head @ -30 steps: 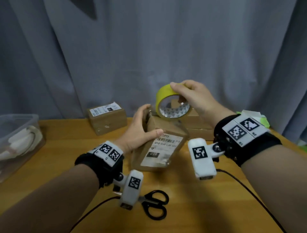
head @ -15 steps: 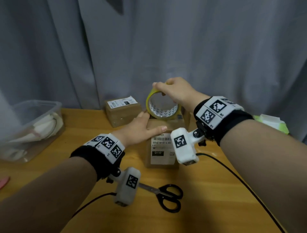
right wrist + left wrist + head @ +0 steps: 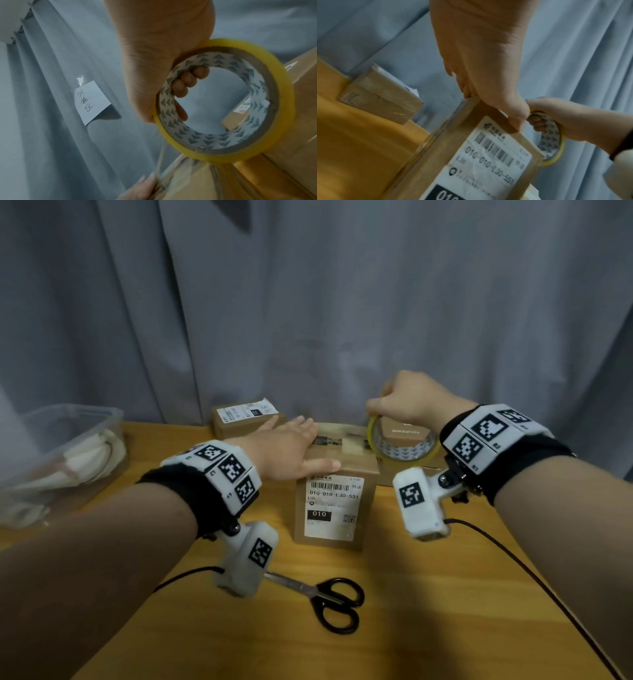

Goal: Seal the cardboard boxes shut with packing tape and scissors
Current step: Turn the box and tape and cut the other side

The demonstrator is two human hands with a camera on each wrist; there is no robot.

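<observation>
nearest on the wooden bench (image 3: 428,628) lie black-handled scissors (image 3: 329,599), blades shut and pointing left, part of the blades hidden behind the camera on the left wrist. a black cable (image 3: 534,577) runs across the bench on the right.

just beyond the scissors stands the labelled box (image 3: 334,505), upright on the bench, a white shipping label with a barcode on its near face. the left hand (image 3: 286,451) lies flat on top of it, fingers straight and together, thumb stretched along the near top edge; the left wrist view shows the thumb (image 3: 515,115) pressing down at that edge. clear tape lies along the top of this box.

at the far right corner of the box top, the right hand (image 3: 411,402) grips the tape roll (image 3: 404,446), a yellowish roll with a patterned white core. its fingers (image 3: 187,81) curl through the core and the palm wraps the outer rim. the roll stands on edge, its lower rim touching the box top, and a strip of tape runs from it down onto the box.

behind the roll sits a brown box (image 3: 406,434) with printed lettering. further left, near the back edge, a small box (image 3: 246,419) with a white label lies well apart. at the far left a clear plastic tub (image 3: 61,460) holds pale cloth. a grey curtain (image 3: 308,302) hangs behind everything, with a handwritten paper note (image 3: 91,101) taped to it.
</observation>
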